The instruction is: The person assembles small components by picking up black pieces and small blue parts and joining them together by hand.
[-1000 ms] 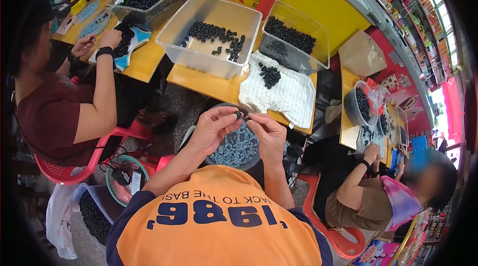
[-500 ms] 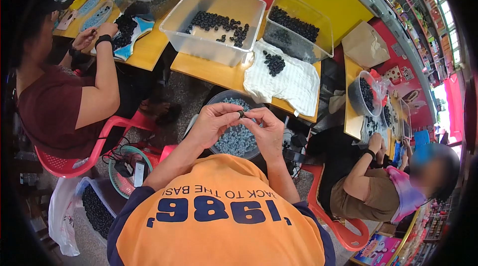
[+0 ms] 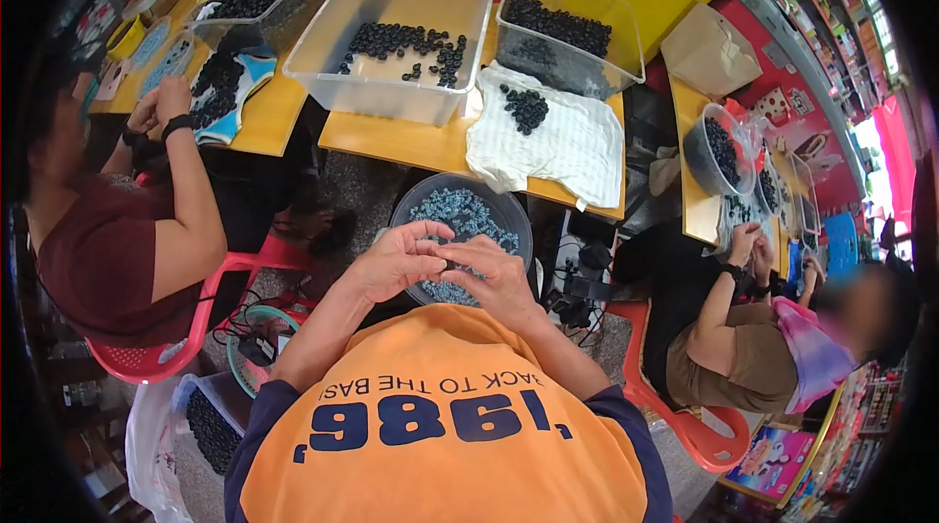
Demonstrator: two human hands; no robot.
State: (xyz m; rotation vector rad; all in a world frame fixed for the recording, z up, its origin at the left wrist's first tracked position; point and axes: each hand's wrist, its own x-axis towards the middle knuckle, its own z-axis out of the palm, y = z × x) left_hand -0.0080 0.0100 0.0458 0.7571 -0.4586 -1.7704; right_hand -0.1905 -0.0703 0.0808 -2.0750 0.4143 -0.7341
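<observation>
My left hand (image 3: 396,261) and my right hand (image 3: 486,272) meet over the near part of a round dark bowl (image 3: 519,220) of small light-blue pieces. A small dark piece (image 3: 449,266) shows between the fingertips, and both hands are closed on it. Beyond the bowl, a white cloth (image 3: 567,153) lies on the wooden table (image 3: 377,139), with a small pile of black pieces (image 3: 525,109) on it. A clear bin (image 3: 381,95) holding scattered black pieces is to the left of the cloth.
Another clear bin (image 3: 564,34) of black pieces stands behind the cloth. A person (image 3: 127,249) sits at the left on a red chair (image 3: 201,327); another person (image 3: 729,357) sits at the right. At lower left is a container of black pieces (image 3: 210,430). Cables lie right of the bowl.
My hands have moved down and slightly left toward my shirt, and my right hand now overlaps the left fingertips. More of the bowl shows beyond them. The left person's hands have come together.
</observation>
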